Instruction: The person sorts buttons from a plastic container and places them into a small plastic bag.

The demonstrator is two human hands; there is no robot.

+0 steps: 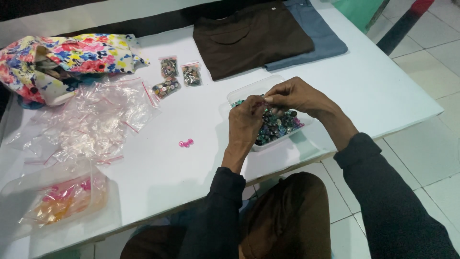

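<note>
Over clear tray (239,94) of mixed buttons (278,125), mid-table: left hand (245,122) & right hand (296,96) meet, fingertips pinching sth small betw. them, prob. a button, too tiny to confirm. Step looks like sorting/picking; small filled bags (177,76) lie nearby. Next move needs steady fine grip.

Evenly lit from above, fairly bright, with the white table (373,91) slightly washed out. Soft shadows under the hands and forearms. Faint glare on the clear bags (96,120). Mild softness throughout, dimmer toward the left corners.
</note>
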